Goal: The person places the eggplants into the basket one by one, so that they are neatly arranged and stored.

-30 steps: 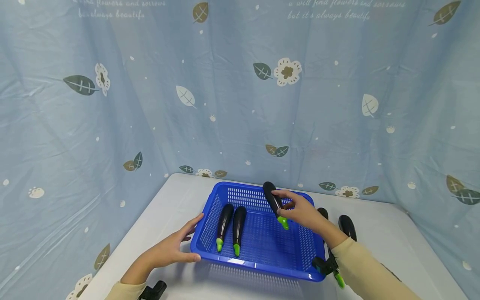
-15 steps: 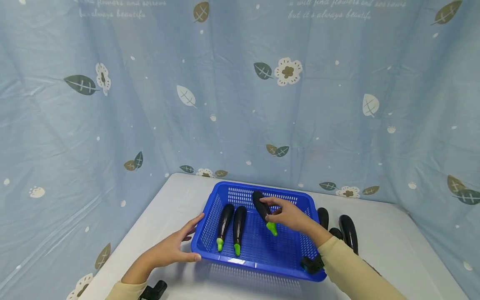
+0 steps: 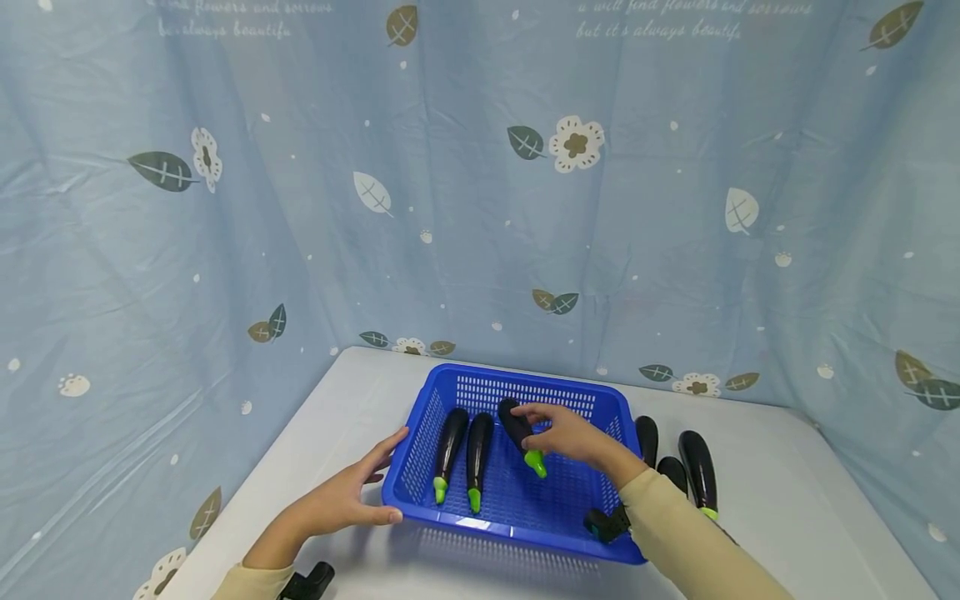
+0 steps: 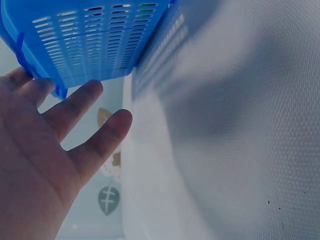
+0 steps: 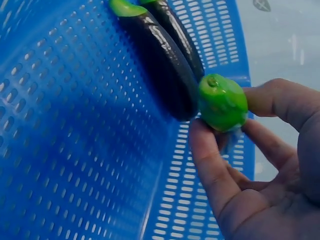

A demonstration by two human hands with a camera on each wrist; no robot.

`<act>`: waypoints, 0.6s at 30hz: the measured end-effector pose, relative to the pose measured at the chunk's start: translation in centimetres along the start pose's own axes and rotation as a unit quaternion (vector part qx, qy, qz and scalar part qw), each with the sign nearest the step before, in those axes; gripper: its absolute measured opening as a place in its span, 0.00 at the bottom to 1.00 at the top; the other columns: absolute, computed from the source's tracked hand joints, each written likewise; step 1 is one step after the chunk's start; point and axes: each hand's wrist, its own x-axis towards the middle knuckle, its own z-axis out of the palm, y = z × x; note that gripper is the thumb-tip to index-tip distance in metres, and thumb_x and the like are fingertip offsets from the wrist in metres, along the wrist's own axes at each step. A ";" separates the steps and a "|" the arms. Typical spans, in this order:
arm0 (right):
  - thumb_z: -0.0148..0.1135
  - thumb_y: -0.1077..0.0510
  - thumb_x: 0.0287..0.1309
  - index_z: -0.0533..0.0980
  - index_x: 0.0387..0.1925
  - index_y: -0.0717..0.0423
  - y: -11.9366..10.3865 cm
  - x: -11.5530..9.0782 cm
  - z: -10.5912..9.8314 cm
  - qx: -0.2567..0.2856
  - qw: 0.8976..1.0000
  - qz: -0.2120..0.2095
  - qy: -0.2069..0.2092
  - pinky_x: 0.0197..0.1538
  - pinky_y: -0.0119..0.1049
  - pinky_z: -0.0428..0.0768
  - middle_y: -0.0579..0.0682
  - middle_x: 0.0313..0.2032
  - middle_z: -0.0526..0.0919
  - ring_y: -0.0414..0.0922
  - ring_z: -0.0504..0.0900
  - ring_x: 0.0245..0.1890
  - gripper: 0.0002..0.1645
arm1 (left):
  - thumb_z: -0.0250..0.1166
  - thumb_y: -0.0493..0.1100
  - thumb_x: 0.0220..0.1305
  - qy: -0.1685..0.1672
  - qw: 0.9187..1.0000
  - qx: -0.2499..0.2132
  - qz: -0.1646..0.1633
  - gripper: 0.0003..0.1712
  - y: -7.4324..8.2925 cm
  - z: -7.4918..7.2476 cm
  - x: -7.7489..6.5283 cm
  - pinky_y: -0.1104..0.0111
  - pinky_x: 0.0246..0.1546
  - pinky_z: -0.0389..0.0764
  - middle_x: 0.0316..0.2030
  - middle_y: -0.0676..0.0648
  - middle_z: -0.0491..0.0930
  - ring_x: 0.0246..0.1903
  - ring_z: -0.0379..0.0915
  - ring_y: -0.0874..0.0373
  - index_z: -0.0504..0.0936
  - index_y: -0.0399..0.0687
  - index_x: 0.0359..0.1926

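Note:
My right hand (image 3: 566, 433) pinches a dark purple eggplant (image 3: 512, 421) between thumb and fingers, inside the blue basket (image 3: 517, 534). The eggplant tilts, its green stem end (image 5: 222, 105) facing the right wrist camera. Left of it, two more eggplants lie side by side in the basket: one farther left (image 3: 450, 446) and one in the middle (image 3: 478, 458). My left hand (image 3: 341, 496) is at the basket's left side with fingers spread and nearly straight. In the left wrist view, some fingertips (image 4: 37, 87) touch the basket's rim while two others extend free.
Outside the basket's right wall lie more eggplants (image 3: 697, 467) on the white table (image 3: 772, 492), partly behind the right sleeve (image 3: 690, 533). A blue patterned curtain (image 3: 465, 250) hangs behind and along the sides.
My right hand has carried the eggplant leftward and down into the basket, toward the two lying there. More of the eggplants outside shows now. The left hand has stayed put.

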 end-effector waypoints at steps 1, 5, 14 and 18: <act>0.70 0.60 0.61 0.76 0.66 0.49 0.0 0.1 0.1 -0.001 1.000 0.006 -0.004 0.48 0.48 0.84 0.61 0.62 0.75 0.48 0.82 0.43 0.31 | 0.75 0.50 0.59 0.000 1.000 0.000 0.000 0.62 0.0 0.0 0.0 0.35 0.65 0.67 0.78 0.34 0.48 0.71 0.57 0.30 0.42 0.58 0.82; 0.69 0.61 0.60 0.76 0.66 0.52 0.1 0.4 0.5 0.006 1.000 0.020 -0.023 0.47 0.50 0.84 0.63 0.61 0.74 0.47 0.82 0.35 0.31 | 0.75 0.50 0.59 0.000 1.000 0.000 0.000 0.62 -0.1 0.1 0.0 0.36 0.65 0.67 0.78 0.34 0.48 0.71 0.58 0.30 0.42 0.59 0.82; 0.72 0.60 0.59 0.76 0.65 0.53 0.1 1.1 1.4 0.014 0.998 0.040 -0.037 0.47 0.50 0.84 0.63 0.61 0.75 0.47 0.83 0.33 0.31 | 0.75 0.51 0.59 0.002 1.000 0.001 -0.002 0.63 -0.2 0.1 0.1 0.36 0.65 0.68 0.78 0.34 0.49 0.71 0.58 0.30 0.42 0.60 0.82; 0.73 0.59 0.59 0.75 0.65 0.54 0.1 1.3 1.8 0.022 0.998 0.046 -0.043 0.48 0.49 0.85 0.64 0.62 0.74 0.48 0.85 0.35 0.32 | 0.75 0.50 0.59 -0.001 1.000 -0.006 -0.002 0.62 -0.2 0.0 0.0 0.36 0.65 0.67 0.78 0.34 0.48 0.71 0.57 0.30 0.42 0.59 0.82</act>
